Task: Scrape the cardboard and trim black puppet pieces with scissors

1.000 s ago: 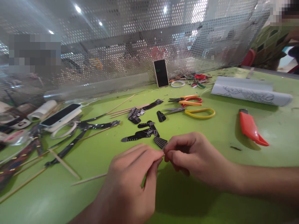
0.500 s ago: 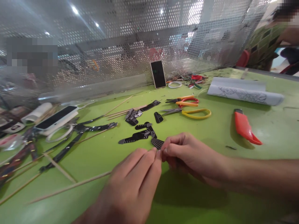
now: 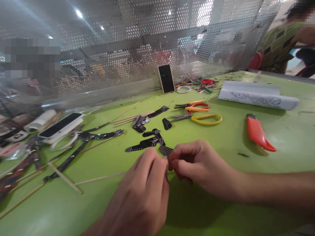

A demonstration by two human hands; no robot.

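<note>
My left hand (image 3: 145,193) is closed around a thin wooden stick (image 3: 100,178), whose free end juts out to the left over the table. Fingertips of my right hand (image 3: 197,162) are pinched together against those of the left; what lies between them is too small or hidden to make out. Just beyond the fingers lies a black striped cutout (image 3: 165,150), partly covered by the right hand. Behind it is a jointed black figure cutout (image 3: 152,141) with white lines. Another cutout piece (image 3: 140,123) with a white pattern and a small black piece (image 3: 167,124) lie farther back.
Scissors with yellow handles (image 3: 208,119), orange-red-handled pliers (image 3: 197,107) and a red cutter (image 3: 260,132) lie to the right. A phone (image 3: 166,78) leans on the perforated metal panel (image 3: 118,55). Rolled paper (image 3: 258,95) rests behind. Sticks, a tape roll (image 3: 64,141) and a white device (image 3: 61,126) crowd the left.
The stick has shifted right, so its free end sits closer to my left hand. My left hand's fingers have bent higher, and the right fingertips have changed their pinch slightly.
</note>
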